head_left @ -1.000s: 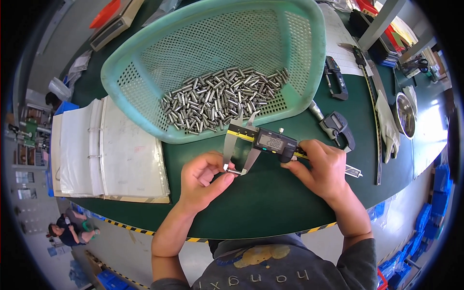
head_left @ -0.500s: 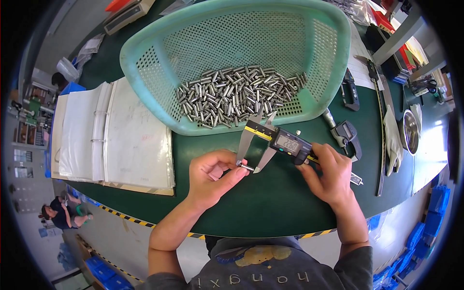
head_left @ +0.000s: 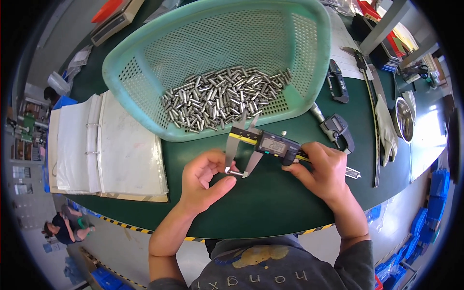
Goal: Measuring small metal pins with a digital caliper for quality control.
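Note:
My right hand [head_left: 325, 169] grips a digital caliper [head_left: 276, 146] at its right end, thumb below the beam. A small shiny metal pin [head_left: 236, 173] lies lengthwise between the caliper's two lower jaws, touching both. My left hand [head_left: 204, 180] is beside the left jaw. Its thumb lies just below the pin and looks slightly apart from it. The left fingertips are partly hidden behind the jaw. Beyond the caliper, a green perforated plastic basket [head_left: 123, 107] contains a heap of similar metal pins [head_left: 217, 96].
An open ring binder [head_left: 128, 150] lies on the left of the green table [head_left: 270, 208]. At right are a digital micrometer [head_left: 337, 129], another measuring tool [head_left: 338, 82], a long caliper [head_left: 371, 106], white gloves [head_left: 386, 128] and a metal bowl [head_left: 404, 121]. A person [head_left: 67, 226] sits at far left.
Both hands and the caliper have shifted slightly left in view, as has the whole table scene. My left thumb has eased off the pin, which now shows more fully between the jaws.

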